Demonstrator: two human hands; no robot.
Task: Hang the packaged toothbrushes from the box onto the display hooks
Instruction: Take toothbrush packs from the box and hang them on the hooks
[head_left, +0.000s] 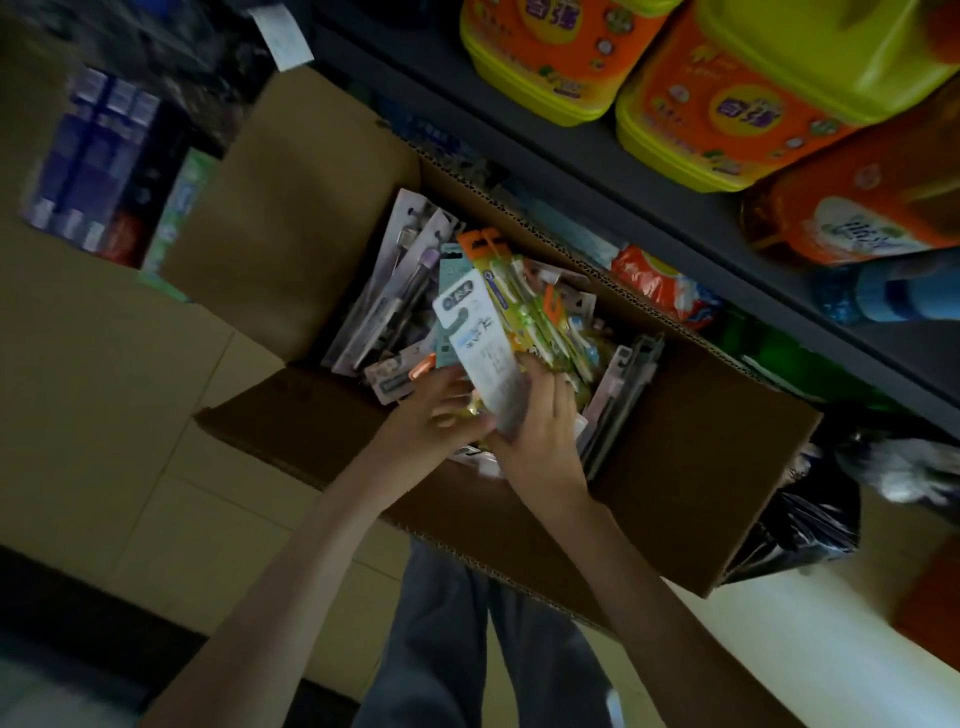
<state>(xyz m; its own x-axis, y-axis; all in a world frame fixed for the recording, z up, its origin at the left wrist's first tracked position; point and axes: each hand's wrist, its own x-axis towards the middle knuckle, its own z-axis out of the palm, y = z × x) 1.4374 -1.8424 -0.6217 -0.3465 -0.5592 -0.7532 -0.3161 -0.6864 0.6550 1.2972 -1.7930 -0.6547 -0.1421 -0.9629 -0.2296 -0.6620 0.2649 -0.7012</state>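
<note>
An open cardboard box (691, 467) on the floor holds several packaged toothbrushes. Grey packs (395, 275) lean at its left side, and orange and green packs (524, 296) stand in the middle. Both my hands reach into the box. My right hand (540, 421) grips a white and light-blue toothbrush pack (483, 353) from below, and it stands up out of the pile. My left hand (436, 410) holds the same bundle from the left side, fingers curled against the packs. No display hooks are in view.
A dark shelf (623, 171) runs above the box, with yellow and orange detergent jugs (711, 104) and an orange bottle (857, 208) on it. Blue boxed goods (98, 156) stand at the upper left. A black plastic bag (800, 525) lies right of the box. The floor is tiled.
</note>
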